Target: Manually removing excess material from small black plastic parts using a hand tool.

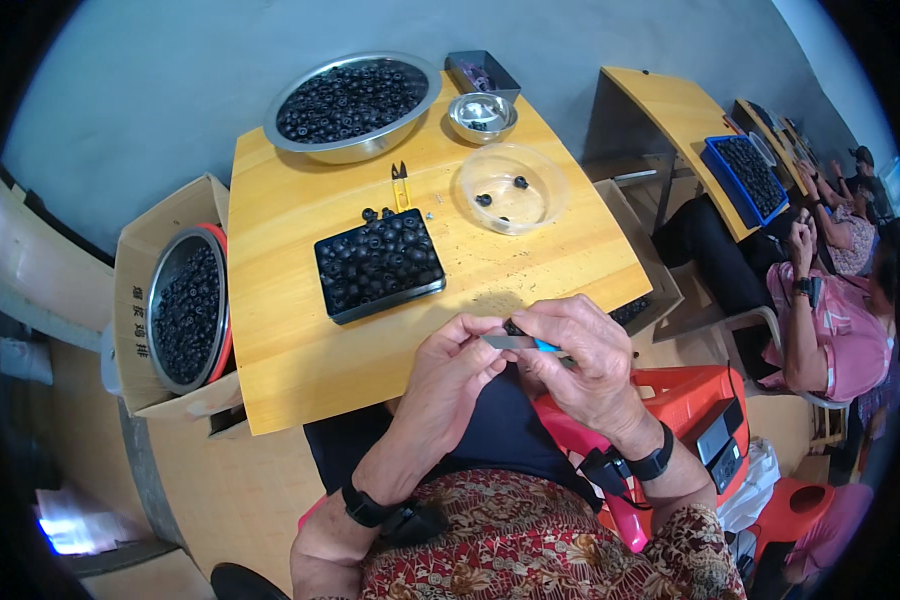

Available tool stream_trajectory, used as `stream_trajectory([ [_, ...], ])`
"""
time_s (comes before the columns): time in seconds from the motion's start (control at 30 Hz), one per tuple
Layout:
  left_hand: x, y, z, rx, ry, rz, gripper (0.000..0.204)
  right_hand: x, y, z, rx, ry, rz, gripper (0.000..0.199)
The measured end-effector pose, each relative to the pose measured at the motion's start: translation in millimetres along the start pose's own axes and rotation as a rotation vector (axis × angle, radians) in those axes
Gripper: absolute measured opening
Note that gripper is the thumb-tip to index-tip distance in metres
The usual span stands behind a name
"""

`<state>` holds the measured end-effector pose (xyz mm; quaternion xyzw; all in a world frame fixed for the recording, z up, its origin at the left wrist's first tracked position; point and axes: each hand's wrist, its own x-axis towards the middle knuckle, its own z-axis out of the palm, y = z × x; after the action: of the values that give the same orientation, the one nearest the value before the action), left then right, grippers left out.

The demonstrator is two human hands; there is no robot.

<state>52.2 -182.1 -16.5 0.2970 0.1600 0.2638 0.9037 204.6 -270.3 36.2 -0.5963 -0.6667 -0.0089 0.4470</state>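
— Fingers first: what are they doing?
— Both sets are pinched shut. The left hand [457, 362] and the right hand [582, 352] meet just past the near edge of the table [280, 330], and between them they grip a small flat blade [510, 342] with a blue handle end [547, 347]. A small black part seems tucked at the fingertips, but I cannot tell for sure.

— And just beyond the hands?
— A black tray [380, 264] full of black beads sits mid-table. A few loose beads and yellow snips [401, 184] lie just behind it.

— Farther back?
— A clear plastic bowl [512, 187] holds a few beads. Behind it stands a small steel bowl [482, 115], and beside that a big steel basin [352, 104] heaped with beads. Left of the table, another basin [187, 305] sits in a cardboard box.
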Motion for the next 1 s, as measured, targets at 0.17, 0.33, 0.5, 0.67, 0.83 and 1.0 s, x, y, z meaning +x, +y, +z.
stream_trajectory([
  [0.17, 7, 13, 9, 0.091, 0.018, 0.033, 0.016, 8, 4, 8, 0.104, 0.026, 0.078, 0.027],
  [0.33, 24, 30, 2, 0.344, 0.065, 0.115, 0.016, 29, 15, 15, 0.178, 0.023, 0.170, 0.020],
  [0.5, 46, 71, -13, 1.049, 0.304, 0.462, 0.016, 62, 60, 18, 0.138, 0.139, 0.347, 0.021],
  [0.67, 61, 80, -41, 1.713, 0.253, 0.743, 0.021, 72, 87, 19, 0.020, 0.266, 0.302, 0.022],
  [0.83, 64, 78, -42, 1.976, 0.250, 0.695, 0.016, 53, 83, 24, 0.055, 0.198, 0.255, 0.017],
  [1.0, 64, 82, -37, 1.928, 0.237, 0.675, 0.015, 45, 61, 21, 0.157, 0.135, 0.294, 0.015],
])
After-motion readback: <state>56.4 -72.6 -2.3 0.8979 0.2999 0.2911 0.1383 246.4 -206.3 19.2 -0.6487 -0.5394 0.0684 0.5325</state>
